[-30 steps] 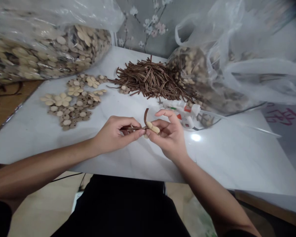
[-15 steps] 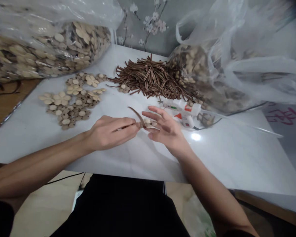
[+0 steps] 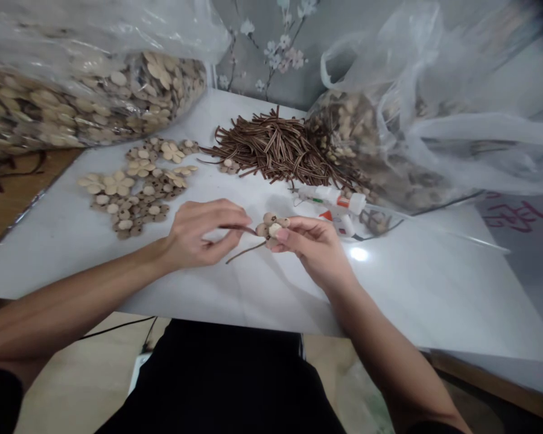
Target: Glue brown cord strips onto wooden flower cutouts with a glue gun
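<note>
My right hand (image 3: 314, 241) pinches a small beige flower piece (image 3: 274, 228) between thumb and fingers, its round pale centre facing up. A thin brown strip (image 3: 244, 252) trails from the flower toward the lower left. My left hand (image 3: 208, 234) is closed on a brown cord end (image 3: 238, 228) that reaches to the flower's left side. Left of my hands lie several similar flower pieces (image 3: 140, 208), some grey-brown with pale centres, others pale all over. A heap of brown strips (image 3: 276, 147) lies beyond my hands.
A white glue bottle (image 3: 339, 199) lies on the white tabletop (image 3: 416, 289) right of my hands. A large clear bag of flower pieces (image 3: 95, 102) stands at the back left. Another plastic bag (image 3: 389, 126) fills the back right.
My right hand has gone from spread fingers to a pinch on the flower piece. My left hand has shifted to the cord end, and the strip now points down-left.
</note>
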`<state>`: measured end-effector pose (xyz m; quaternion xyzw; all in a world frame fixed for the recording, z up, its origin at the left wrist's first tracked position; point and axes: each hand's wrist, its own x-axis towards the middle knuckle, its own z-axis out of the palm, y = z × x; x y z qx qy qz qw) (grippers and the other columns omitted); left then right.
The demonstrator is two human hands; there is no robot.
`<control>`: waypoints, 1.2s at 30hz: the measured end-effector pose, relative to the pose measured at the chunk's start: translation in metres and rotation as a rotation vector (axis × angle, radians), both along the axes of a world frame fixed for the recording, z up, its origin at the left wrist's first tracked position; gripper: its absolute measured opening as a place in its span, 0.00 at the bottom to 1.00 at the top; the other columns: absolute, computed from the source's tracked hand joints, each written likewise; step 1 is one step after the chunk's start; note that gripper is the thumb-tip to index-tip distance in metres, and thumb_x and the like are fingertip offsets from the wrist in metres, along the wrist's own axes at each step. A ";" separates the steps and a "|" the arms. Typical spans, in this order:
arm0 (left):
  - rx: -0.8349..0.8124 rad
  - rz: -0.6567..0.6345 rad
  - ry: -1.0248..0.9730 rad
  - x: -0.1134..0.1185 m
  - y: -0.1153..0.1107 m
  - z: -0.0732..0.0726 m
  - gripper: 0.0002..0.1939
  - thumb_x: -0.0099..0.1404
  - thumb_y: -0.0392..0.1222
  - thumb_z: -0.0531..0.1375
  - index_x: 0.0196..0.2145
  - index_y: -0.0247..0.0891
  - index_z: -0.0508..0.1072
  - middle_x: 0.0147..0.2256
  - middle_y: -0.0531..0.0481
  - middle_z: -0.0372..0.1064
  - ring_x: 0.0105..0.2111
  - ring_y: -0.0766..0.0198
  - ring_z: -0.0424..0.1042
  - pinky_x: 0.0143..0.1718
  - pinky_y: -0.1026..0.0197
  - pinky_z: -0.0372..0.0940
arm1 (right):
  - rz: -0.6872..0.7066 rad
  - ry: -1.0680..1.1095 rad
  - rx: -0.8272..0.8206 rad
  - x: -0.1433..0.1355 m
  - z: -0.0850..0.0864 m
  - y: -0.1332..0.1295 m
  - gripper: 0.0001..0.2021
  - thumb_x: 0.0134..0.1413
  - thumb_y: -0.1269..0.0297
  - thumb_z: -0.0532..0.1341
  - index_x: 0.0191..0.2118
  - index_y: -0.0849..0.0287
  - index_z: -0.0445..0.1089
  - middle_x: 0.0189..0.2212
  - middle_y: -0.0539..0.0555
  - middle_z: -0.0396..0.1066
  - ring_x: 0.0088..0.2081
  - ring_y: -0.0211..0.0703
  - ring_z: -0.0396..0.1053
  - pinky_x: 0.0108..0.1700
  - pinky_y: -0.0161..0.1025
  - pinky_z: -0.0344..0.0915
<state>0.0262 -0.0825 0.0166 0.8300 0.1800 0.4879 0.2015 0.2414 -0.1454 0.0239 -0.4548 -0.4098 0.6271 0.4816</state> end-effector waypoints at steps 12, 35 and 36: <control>-1.222 -0.306 0.058 0.016 -0.011 0.010 0.11 0.63 0.46 0.64 0.30 0.34 0.75 0.24 0.50 0.74 0.22 0.65 0.75 0.21 0.67 0.71 | 0.021 -0.052 0.061 0.003 0.000 0.005 0.07 0.46 0.60 0.72 0.32 0.55 0.79 0.25 0.47 0.74 0.27 0.34 0.69 0.33 0.35 0.70; -1.404 -0.202 0.091 0.016 -0.008 0.010 0.07 0.60 0.39 0.65 0.26 0.34 0.75 0.22 0.53 0.74 0.21 0.70 0.73 0.24 0.70 0.68 | 0.071 -0.023 -0.090 0.004 -0.002 0.004 0.29 0.40 0.70 0.73 0.51 0.52 0.67 0.22 0.42 0.71 0.29 0.37 0.72 0.40 0.39 0.67; -1.419 -0.209 0.086 0.016 -0.007 0.008 0.07 0.60 0.38 0.65 0.26 0.34 0.76 0.22 0.53 0.73 0.21 0.70 0.73 0.23 0.70 0.68 | 0.074 -0.016 -0.099 0.004 -0.003 0.004 0.29 0.41 0.71 0.72 0.51 0.53 0.66 0.21 0.42 0.70 0.29 0.37 0.72 0.40 0.39 0.67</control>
